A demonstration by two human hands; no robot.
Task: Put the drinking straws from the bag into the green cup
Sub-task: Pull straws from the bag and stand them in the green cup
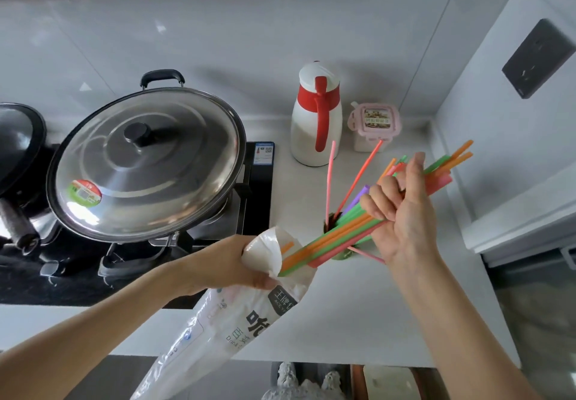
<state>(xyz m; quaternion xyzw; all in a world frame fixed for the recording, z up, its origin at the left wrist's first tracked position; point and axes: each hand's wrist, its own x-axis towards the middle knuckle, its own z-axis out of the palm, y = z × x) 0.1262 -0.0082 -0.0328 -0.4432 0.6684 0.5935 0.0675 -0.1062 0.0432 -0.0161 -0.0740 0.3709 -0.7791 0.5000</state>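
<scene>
The crinkled white plastic straw bag (224,331) with dark printed lettering lies nearest the camera, slanting up from the lower edge. The left hand (237,262) clasps its open mouth, fingers wrapped closed around the film. A bundle of orange, green and red plastic drinking straws (336,237) runs out of that mouth, up and to the right. The right hand (402,209) grips the bundle at its middle, fingers curled shut around it. The small green cup (341,254) stands on the pale countertop (358,306) just behind the bundle, largely hidden by it; a pink straw (329,181) and a red straw (358,178) already stand in the cup. Behind the cup stands a white jug with red handle (316,116).
</scene>
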